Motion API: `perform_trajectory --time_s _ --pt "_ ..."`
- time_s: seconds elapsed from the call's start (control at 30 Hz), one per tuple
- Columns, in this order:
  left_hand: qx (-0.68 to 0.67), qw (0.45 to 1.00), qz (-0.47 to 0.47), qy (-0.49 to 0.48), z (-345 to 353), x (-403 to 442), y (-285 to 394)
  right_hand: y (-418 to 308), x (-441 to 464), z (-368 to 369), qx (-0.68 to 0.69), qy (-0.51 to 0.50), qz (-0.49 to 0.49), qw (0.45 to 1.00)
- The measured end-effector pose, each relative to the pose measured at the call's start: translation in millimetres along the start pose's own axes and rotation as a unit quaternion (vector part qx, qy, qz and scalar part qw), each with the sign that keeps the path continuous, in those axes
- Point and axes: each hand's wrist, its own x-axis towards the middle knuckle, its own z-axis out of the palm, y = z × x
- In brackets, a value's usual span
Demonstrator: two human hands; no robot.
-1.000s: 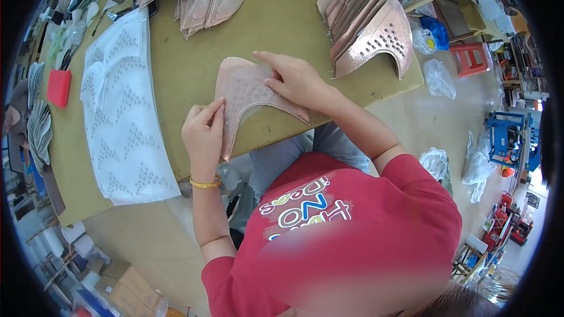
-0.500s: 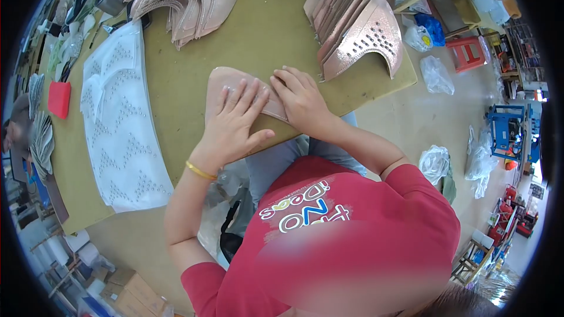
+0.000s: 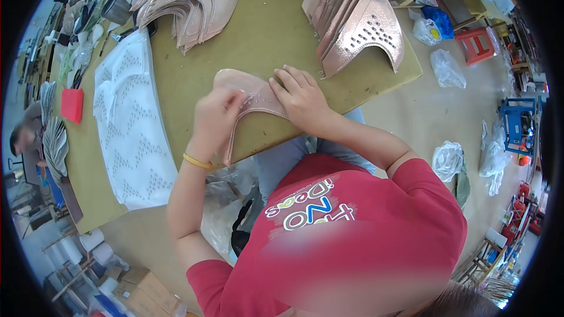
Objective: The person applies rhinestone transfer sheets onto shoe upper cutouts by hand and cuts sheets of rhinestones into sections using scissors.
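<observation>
A curved pinkish shoe upper piece [image 3: 264, 104] lies on the table near its front edge, with small dots visible on its surface. My left hand [image 3: 216, 118] is over the piece's left part, fingers curled together in a pinch; whatever they hold, if anything, cannot be made out. My right hand [image 3: 302, 98] rests on the right end of the piece, fingers laid over it and slightly apart. To the left lies a long white sheet [image 3: 132, 135] carrying clusters of small studs.
Stacked shoe uppers [image 3: 202, 3] lie at the back left; another stack [image 3: 358, 29] with dark studs on its front piece stands at the back right. A red object [image 3: 72, 105] sits at the left. Plastic bags [image 3: 447, 68] and a red stool [image 3: 477, 46] are on the floor. Another person is at far left.
My left hand has gone from lying flat on the upper piece to curled fingers, shifted left, uncovering more of the piece. My right hand stays in place. The view has shifted slightly.
</observation>
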Motion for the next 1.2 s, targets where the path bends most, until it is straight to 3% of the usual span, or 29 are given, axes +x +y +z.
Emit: perform_trajectory --time_s 0.07,0.17,0.4,0.5,0.57,0.63,0.7,0.77,0.83,0.9,1.0,1.03,1.13,1.2 --pt "-0.235 0.951 -0.202 0.02 -11.6 6.6 -13.7 -0.9 3.5 -1.6 -0.012 0.019 -0.007 1.0" --pt "-0.445 0.843 -0.298 0.054 -30.0 5.3 -17.9 0.0 2.2 0.6 -0.02 0.022 -0.017 0.999" --pt "-0.56 0.734 -0.315 0.22 -48.5 -36.6 -49.9 -1.8 3.1 -0.7 -0.028 0.012 -0.014 0.999" --pt "-0.651 0.67 -0.206 0.291 -54.8 -71.7 -78.9 -2.5 2.5 -2.2 -0.029 0.005 -0.013 0.999" --pt "-0.528 0.628 -0.226 0.525 -71.8 -86.6 -12.7 -2.5 -0.1 0.8 -0.024 0.005 -0.007 1.0" --pt "-0.495 0.719 -0.214 0.439 -65.2 -141.0 -3.0 1.7 -0.7 1.2 0.076 -0.018 0.049 0.996" --pt "-0.446 0.806 -0.304 0.243 -46.8 -205.1 -8.1 3.4 1.9 -3.3 0.153 -0.046 0.094 0.983" --pt "-0.467 0.779 -0.393 0.146 -12.3 -232.9 8.3 -0.7 16.3 -9.0 0.198 -0.074 0.132 0.968" --pt "-0.445 0.701 -0.546 0.111 30.2 -270.4 -17.2 -20.4 19.8 0.5 0.075 -0.001 0.042 0.996" --pt "-0.519 0.621 -0.548 0.211 78.0 -344.2 -105.2 -25.2 19.9 -0.1 0.068 -0.036 -0.008 0.997" --pt "-0.458 0.565 -0.561 0.394 95.4 -340.6 -129.6 -22.4 18.5 -6.4 0.117 -0.093 -0.013 0.989" --pt "-0.492 0.575 -0.515 0.403 99.3 -331.2 -136.9 -22.4 18.4 -8.1 0.143 -0.114 -0.005 0.983" --pt "-0.585 0.594 -0.381 0.4 107.7 -283.7 -144.1 -4.9 5.6 -31.5 0.143 0.052 -0.062 0.986" --pt "-0.585 0.659 -0.318 0.351 104.5 -258.7 -118.8 20.3 -9.7 -56.2 0.107 0.15 -0.063 0.981"
